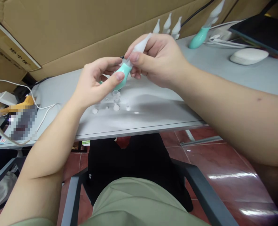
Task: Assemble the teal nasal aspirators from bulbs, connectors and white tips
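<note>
Above the table, both hands meet on one nasal aspirator with a teal bulb (123,72), a clear collar and a white pointed tip (140,45). My left hand (96,78) grips the bulb between thumb and fingers. The thumb and fingers of my right hand (161,58) close around the collar and the base of the tip, which points up and right. Below them on the table lie a small clear cup (116,95), a white cone-shaped piece (116,107), a white disc (95,110) and several tiny pale parts.
Several white tips (167,24) stand behind my right hand. A complete teal aspirator (199,37) leans at the back right, near a white mouse (249,56), cables and a dark laptop-like slab (262,33). On the left are a charger (7,98) and an orange tool (18,106). Cardboard (77,28) walls the back.
</note>
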The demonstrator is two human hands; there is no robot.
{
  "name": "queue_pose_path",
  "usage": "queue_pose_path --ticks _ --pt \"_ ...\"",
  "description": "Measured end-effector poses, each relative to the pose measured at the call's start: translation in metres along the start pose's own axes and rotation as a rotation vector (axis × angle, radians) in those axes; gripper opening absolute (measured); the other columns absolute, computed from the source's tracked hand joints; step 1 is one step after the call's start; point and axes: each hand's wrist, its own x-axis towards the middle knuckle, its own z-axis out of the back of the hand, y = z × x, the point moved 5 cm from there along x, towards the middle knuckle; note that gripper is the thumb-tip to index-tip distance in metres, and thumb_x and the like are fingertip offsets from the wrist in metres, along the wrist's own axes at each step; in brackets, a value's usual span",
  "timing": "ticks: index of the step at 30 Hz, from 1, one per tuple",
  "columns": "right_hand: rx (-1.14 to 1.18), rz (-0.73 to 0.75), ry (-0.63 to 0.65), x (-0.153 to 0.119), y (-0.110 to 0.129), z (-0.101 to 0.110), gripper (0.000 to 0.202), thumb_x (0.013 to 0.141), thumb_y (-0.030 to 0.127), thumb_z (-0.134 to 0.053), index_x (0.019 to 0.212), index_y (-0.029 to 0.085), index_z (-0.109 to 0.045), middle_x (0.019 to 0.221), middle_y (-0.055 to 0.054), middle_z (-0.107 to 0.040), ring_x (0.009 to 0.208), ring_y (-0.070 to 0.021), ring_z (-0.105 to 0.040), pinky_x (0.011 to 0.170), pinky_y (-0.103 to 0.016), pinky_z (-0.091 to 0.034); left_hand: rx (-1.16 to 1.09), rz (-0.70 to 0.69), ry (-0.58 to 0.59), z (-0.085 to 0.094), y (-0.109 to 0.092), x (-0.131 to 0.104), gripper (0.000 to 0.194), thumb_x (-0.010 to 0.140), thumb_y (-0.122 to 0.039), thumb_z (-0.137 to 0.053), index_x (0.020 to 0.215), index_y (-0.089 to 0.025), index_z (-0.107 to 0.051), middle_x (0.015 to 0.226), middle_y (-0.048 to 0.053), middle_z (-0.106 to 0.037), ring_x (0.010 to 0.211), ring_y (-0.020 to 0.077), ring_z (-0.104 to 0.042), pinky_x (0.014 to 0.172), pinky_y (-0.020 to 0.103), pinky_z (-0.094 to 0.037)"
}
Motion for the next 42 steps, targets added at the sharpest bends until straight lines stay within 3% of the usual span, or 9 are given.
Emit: queue_pose_path --ticks 3,8,12,15,21,28,33,38,42 --pt "0.048 0.026 0.006 -0.001 -0.007 -0.004 0.065 0.093 0.071 -0.116 0.100 0.021 -0.076 0.077 0.003 -0.069 0.065 -0.0126 -0.062 0.055 -0.029 -0.047 0.021 0.005 0.075 -0.008 -0.021 -0.001 0.080 0.108 -0.104 -0.074 0.117 -0.027 -0.092 0.100 0.008 -0.089 0.092 0.0289 -0.089 0.077 0.041 -0.072" --pt "0.066 -0.073 0.076 -0.003 -0.003 -0.006 0.054 0.100 0.064 -0.113 0.100 0.020 -0.081 0.076 0.001 -0.070 0.067 -0.0129 -0.064 0.055 -0.025 -0.047 0.009 0.010 0.121 -0.009 -0.043 -0.001 0.074 0.112 -0.098 -0.076 0.100 -0.026 -0.089 0.079 0.003 -0.077 0.063 0.0187 -0.072 0.059 0.034 -0.062" --pt "0.119 -0.216 0.135 -0.004 -0.002 -0.004 0.038 0.112 0.045 -0.104 0.100 0.019 -0.078 0.076 0.002 -0.068 0.065 -0.0100 -0.060 0.057 -0.021 -0.049 -0.076 0.024 0.142 -0.011 -0.051 -0.001 0.071 0.113 -0.095 -0.077 0.099 -0.026 -0.087 0.079 0.003 -0.076 0.063 0.0173 -0.073 0.057 0.032 -0.066" --pt "0.173 -0.245 0.147 -0.003 -0.009 -0.005 0.040 0.119 0.046 -0.096 0.101 0.018 -0.074 0.075 0.002 -0.065 0.064 -0.0092 -0.059 0.059 -0.018 -0.050 -0.106 0.060 0.160 -0.013 -0.054 -0.001 0.071 0.113 -0.094 -0.078 0.100 -0.025 -0.086 0.083 0.003 -0.079 0.067 0.0181 -0.078 0.060 0.032 -0.072" --pt "0.272 -0.318 -0.004 -0.004 -0.007 -0.008 0.051 0.117 0.056 -0.095 0.095 0.022 -0.064 0.070 0.007 -0.048 0.061 -0.0087 -0.044 0.060 -0.018 -0.043 -0.101 0.116 0.162 -0.008 -0.042 -0.004 0.077 0.103 -0.104 -0.082 0.104 -0.027 -0.088 0.089 0.004 -0.083 0.069 0.0204 -0.081 0.060 0.037 -0.073" --pt "0.124 -0.209 -0.150 -0.005 0.019 0.000 0.035 0.118 0.026 -0.074 0.086 0.022 -0.062 0.073 0.004 -0.056 0.054 -0.0118 -0.047 0.056 -0.030 -0.031 -0.148 0.079 -0.012 0.009 0.001 -0.001 0.077 0.092 -0.102 -0.096 0.127 -0.034 -0.090 0.114 0.006 -0.091 0.083 0.0240 -0.082 0.059 0.044 -0.068" --pt "-0.004 -0.124 -0.061 -0.005 0.005 -0.009 0.044 0.089 0.046 -0.111 0.099 0.022 -0.076 0.066 0.008 -0.058 0.051 -0.0112 -0.041 0.048 -0.032 -0.023 -0.104 0.002 -0.057 0.008 0.026 -0.003 0.107 0.076 -0.100 -0.111 0.160 -0.041 -0.077 0.117 0.000 -0.087 0.078 0.0140 -0.072 0.061 0.041 -0.066" --pt "-0.133 -0.142 0.024 -0.011 0.006 -0.011 0.042 0.089 0.054 -0.116 0.099 0.025 -0.088 0.064 0.007 -0.056 0.052 -0.0113 -0.038 0.049 -0.034 -0.022 -0.048 0.151 -0.085 -0.005 0.024 -0.006 0.108 0.082 -0.086 -0.115 0.166 -0.033 -0.071 0.108 0.003 -0.085 0.075 0.0204 -0.080 0.061 0.041 -0.067" --pt "-0.217 -0.146 0.042 -0.004 0.013 0.001 0.046 0.091 0.058 -0.115 0.089 0.026 -0.081 0.061 0.006 -0.054 0.051 -0.0127 -0.043 0.050 -0.035 -0.026 -0.050 0.102 -0.086 0.000 0.005 -0.008 0.107 0.084 -0.091 -0.111 0.167 -0.037 -0.072 0.122 0.005 -0.091 0.076 0.0208 -0.082 0.054 0.041 -0.062"
